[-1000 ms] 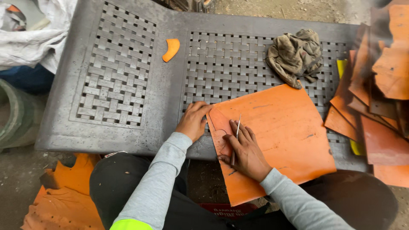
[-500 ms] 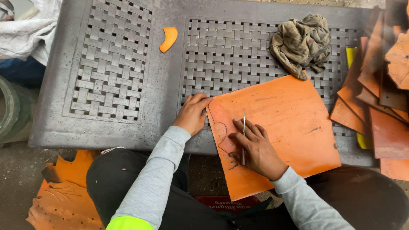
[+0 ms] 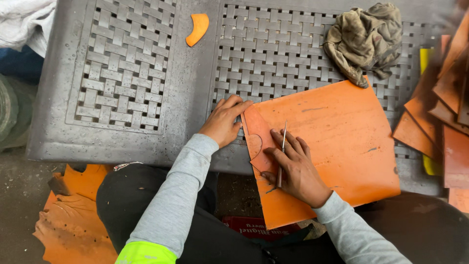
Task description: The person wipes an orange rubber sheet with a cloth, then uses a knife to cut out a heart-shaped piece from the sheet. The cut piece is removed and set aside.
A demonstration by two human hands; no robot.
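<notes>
A large orange leather sheet lies on the grey woven-pattern table, overhanging its near edge. My right hand rests on the sheet and grips a thin metal blade, whose tip points away from me. A curved cut line shows in the sheet just left of the blade. My left hand presses flat on the sheet's left corner, fingers on the leather.
A small curved orange offcut lies at the table's far middle. A crumpled brown rag sits at the far right. Stacked orange leather pieces fill the right edge. More leather scraps lie on the floor at lower left.
The view has shifted slightly. My right hand and the blade have moved a little along the sheet's left part; my left hand stays on the corner.
</notes>
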